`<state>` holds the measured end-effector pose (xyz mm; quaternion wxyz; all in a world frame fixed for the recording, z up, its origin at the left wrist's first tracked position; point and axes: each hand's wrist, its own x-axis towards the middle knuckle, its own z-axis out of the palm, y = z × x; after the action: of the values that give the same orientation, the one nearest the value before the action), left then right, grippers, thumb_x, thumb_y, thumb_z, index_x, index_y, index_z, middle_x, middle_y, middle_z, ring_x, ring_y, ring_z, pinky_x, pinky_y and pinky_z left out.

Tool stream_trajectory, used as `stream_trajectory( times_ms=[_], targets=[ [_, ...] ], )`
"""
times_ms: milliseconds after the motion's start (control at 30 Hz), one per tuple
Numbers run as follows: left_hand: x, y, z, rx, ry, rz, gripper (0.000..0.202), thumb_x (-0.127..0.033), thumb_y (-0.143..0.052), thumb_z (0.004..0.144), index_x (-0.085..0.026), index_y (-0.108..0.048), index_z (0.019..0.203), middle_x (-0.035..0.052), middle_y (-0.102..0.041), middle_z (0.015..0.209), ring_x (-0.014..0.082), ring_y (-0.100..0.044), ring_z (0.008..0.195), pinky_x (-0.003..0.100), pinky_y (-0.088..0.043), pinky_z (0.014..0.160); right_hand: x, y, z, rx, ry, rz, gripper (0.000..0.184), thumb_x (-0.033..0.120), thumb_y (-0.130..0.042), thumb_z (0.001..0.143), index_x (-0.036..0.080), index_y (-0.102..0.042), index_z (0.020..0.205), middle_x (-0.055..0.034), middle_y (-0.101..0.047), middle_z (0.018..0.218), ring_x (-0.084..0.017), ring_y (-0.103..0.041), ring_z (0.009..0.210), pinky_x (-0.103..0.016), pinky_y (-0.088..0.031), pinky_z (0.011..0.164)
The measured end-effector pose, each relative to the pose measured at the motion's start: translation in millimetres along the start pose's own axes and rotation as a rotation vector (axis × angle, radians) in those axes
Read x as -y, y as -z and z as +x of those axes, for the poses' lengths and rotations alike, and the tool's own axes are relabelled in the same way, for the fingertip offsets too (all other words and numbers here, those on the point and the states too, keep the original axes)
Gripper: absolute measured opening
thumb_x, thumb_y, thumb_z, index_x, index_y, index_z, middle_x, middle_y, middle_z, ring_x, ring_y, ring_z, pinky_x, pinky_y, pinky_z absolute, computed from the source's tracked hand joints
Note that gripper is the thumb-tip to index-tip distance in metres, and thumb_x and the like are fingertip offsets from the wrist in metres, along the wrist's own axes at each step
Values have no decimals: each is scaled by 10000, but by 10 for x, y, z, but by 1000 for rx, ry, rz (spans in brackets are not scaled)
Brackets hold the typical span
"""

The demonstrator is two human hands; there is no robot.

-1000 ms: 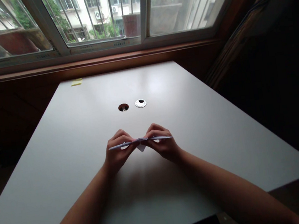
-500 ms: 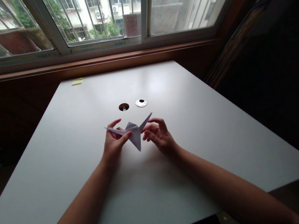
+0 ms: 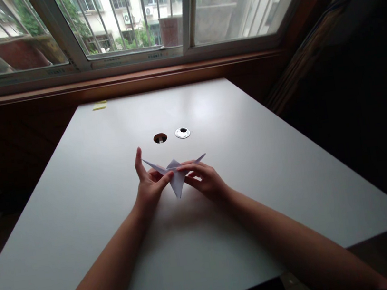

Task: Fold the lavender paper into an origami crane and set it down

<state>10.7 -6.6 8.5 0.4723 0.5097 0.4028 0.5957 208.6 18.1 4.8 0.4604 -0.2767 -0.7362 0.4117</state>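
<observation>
1. We see a folded paper [image 3: 176, 178], pale and sharp-cornered, held between both hands over the middle of the white table [image 3: 291, 174].
2. Its long axis runs left to right across the view, roughly in line with the table's near edge. One thin wing tip points up and to the left, the other up and to the right.
3. A third, broader point hangs from the middle and aims down toward us. We cannot tell whether that tip touches the table.
4. The left hand [image 3: 149, 192] has its grip pinched on the left wing, the thumb pressed on the paper near the centre fold and the forefinger standing upright beside the left tip.
5. The right hand [image 3: 208, 183] grasps the right wing, its forefinger laid along the top edge toward the centre.
6. Beyond the paper, a round hole [image 3: 160, 138] is cut in the table. A small pale bit shows inside it, too small to identify.
7. Just to the right of the hole lies a round cap [image 3: 182, 133], silvery, with a dark centre.
8. At the far left corner lie yellow slips [image 3: 99, 107], below the window [image 3: 126, 25].
</observation>
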Motion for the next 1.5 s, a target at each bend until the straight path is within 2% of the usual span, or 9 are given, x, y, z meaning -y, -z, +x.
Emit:
stream_trajectory(
  times_ms=[133,200,267,333,400,533,733,967,1500],
  targets=[
    [-33,-26,-32,36,-42,29,1159,-354,-769,824,-385,154,1524,-27,-702,843,141,-682,727,273,-556,731,-29,3,1,-33,-31,68,203,313,-686,876,252,-735,1062,-93,-663,1154,-204,-664,999,-341,-597,809],
    [-12,-12,-32,53,-47,38,1073,-352,-752,840,-364,57,1544,-20,-697,844,139,-671,721,265,-547,719,-25,7,7,-57,-71,115,186,302,-697,859,248,-746,1029,-85,-670,1131,-191,-668,941,-323,-593,768],
    [7,16,-24,75,-59,67,833,-351,-732,852,-305,-239,1522,2,-687,838,140,-655,726,257,-538,706,-15,7,14,-76,-115,175,173,299,-702,846,243,-754,1001,-77,-677,1106,-164,-660,837,-305,-584,704],
    [-2,44,-20,99,-81,138,436,-343,-712,859,-215,-604,1262,44,-685,872,155,-648,774,260,-537,718,-8,3,21,-89,-141,242,167,297,-710,832,238,-759,980,-71,-682,1085,-142,-640,759,-296,-569,660],
    [-42,62,-28,126,-114,196,225,-318,-684,865,-171,-719,1031,84,-684,954,184,-649,856,286,-545,768,-11,-2,27,-98,-159,304,161,287,-727,814,238,-763,963,-66,-689,1068,-143,-637,759,-296,-559,660],
    [-114,66,-76,176,-128,202,221,-263,-612,895,-169,-705,1072,96,-681,996,194,-649,906,311,-541,832,-19,-1,31,-120,-194,374,146,271,-758,782,241,-771,924,-58,-698,1042,-152,-644,778,-299,-545,667],
    [-25,84,-70,193,-225,258,221,-217,-704,859,-190,-705,1078,107,-684,1057,211,-667,991,336,-545,907,12,7,40,-122,-202,382,140,310,-791,763,236,-777,881,-67,-695,1023,-160,-648,778,-309,-542,665],
    [13,112,-50,153,-280,367,148,-229,-709,870,-201,-735,1013,88,-718,983,198,-692,921,326,-568,863,-4,-2,37,-134,-207,387,194,376,-823,743,218,-776,844,-74,-695,994,-151,-645,756,-293,-546,639],
    [24,94,-45,185,-244,198,138,-207,-719,860,-215,-744,996,105,-708,1030,231,-682,970,360,-567,848,6,-74,32,-178,-195,424,197,376,-814,760,213,-708,792,-57,-728,959,-147,-635,742,-285,-515,621]
  ],
)
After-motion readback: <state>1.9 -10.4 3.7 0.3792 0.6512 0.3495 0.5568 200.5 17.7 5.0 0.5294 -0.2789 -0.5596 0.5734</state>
